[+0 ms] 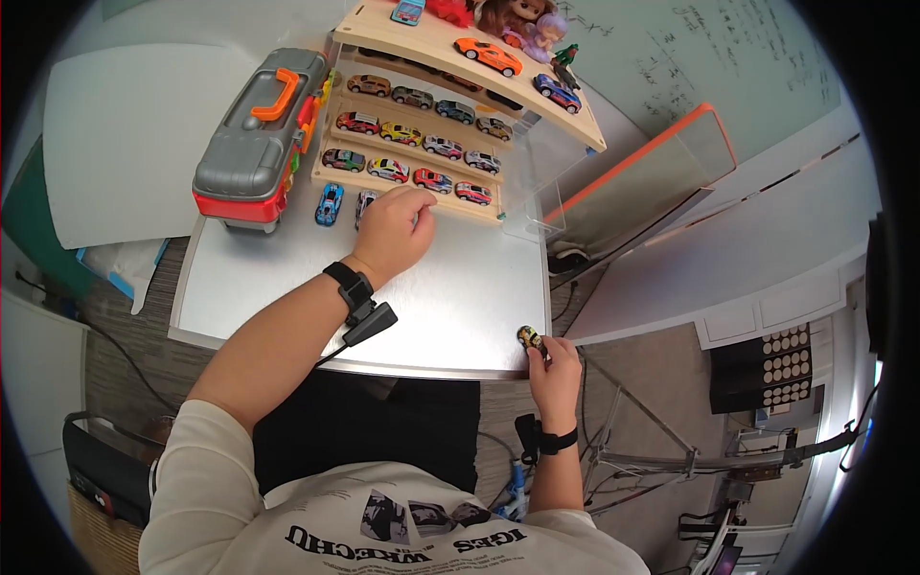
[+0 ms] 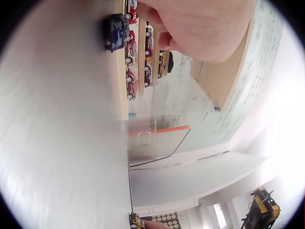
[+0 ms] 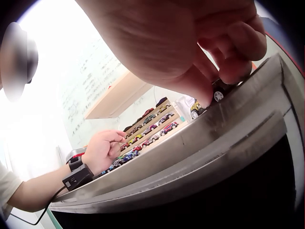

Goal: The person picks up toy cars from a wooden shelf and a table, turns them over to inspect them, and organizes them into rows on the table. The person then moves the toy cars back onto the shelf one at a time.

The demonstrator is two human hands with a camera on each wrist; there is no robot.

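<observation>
My left hand (image 1: 393, 235) is over the table in front of the tiered rack, fingers loosely curled; no object shows between them in the right wrist view. Beside it on the metal table (image 1: 450, 297) stand a blue toy car (image 1: 329, 204) and another car (image 1: 364, 205), partly hidden by the hand. In the left wrist view, a dark blue car (image 2: 116, 32) stands near the rack's base. At the table's right front corner, my right hand (image 1: 556, 379) pinches a small yellow and black car (image 1: 529, 336) between thumb and fingers, low at the metal edge.
Several toy cars fill the wooden rack (image 1: 412, 165). On its top board (image 1: 441, 38) are an orange car (image 1: 488, 56), a blue car (image 1: 557, 93) and dolls. A grey and red toolbox (image 1: 259, 134) stands at the left. Clear panels (image 1: 537, 206) flank the rack's right side.
</observation>
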